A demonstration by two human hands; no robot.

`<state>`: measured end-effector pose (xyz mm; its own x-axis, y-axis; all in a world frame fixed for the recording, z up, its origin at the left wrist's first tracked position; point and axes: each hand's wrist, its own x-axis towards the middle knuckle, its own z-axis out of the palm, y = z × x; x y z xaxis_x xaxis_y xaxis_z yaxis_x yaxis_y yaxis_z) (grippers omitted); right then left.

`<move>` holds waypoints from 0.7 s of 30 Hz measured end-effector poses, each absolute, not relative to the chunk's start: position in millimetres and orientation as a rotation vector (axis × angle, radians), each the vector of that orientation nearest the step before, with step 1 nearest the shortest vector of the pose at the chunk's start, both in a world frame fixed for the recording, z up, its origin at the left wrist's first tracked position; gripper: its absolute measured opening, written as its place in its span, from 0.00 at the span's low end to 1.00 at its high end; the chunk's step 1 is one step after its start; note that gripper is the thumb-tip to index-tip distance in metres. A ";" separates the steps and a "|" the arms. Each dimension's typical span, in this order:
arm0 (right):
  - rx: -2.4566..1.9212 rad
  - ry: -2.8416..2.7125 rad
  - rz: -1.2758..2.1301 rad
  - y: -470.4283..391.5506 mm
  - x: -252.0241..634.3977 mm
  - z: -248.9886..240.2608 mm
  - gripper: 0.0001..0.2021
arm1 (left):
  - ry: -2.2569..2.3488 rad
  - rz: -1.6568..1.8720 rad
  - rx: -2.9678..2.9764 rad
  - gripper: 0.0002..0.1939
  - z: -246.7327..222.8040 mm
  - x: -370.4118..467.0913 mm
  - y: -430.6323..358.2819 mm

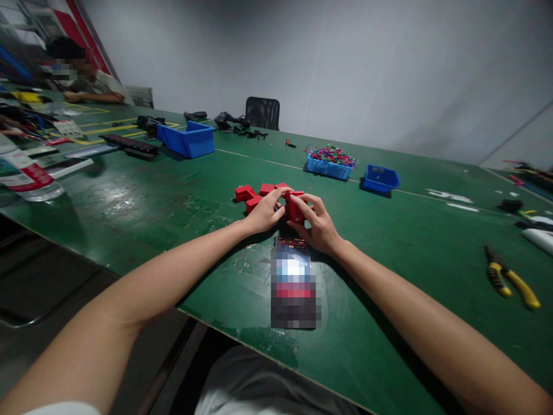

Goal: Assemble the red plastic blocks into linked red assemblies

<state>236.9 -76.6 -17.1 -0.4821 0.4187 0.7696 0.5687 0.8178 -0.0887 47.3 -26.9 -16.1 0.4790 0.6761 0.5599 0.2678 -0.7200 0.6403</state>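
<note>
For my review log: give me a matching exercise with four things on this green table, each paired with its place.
Things:
1. red blocks
2. yellow-handled pliers
3. plastic bottle
4. tray of coloured parts

Places:
A. lying at the far left edge
B. between the left hand and right hand
C. beyond the hands, beside a small blue bin
D. on the right, apart from both hands

Pairs: 1-B, 2-D, 3-A, 4-C

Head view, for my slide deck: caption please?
Both hands, left hand and right hand, grip linked red blocks on a green table.
</note>
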 end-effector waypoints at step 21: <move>-0.906 -1.777 0.929 -67.6 240.9 -14.2 0.34 | 0.748 1.131 2.317 0.24 -14.3 43.3 -28.3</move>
<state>240.9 -67.6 -14.2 -0.3197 0.8694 0.3767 0.1868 0.4476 -0.8745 43.3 -28.3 -14.3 0.5163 0.6418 0.5670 0.2703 -0.7504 0.6033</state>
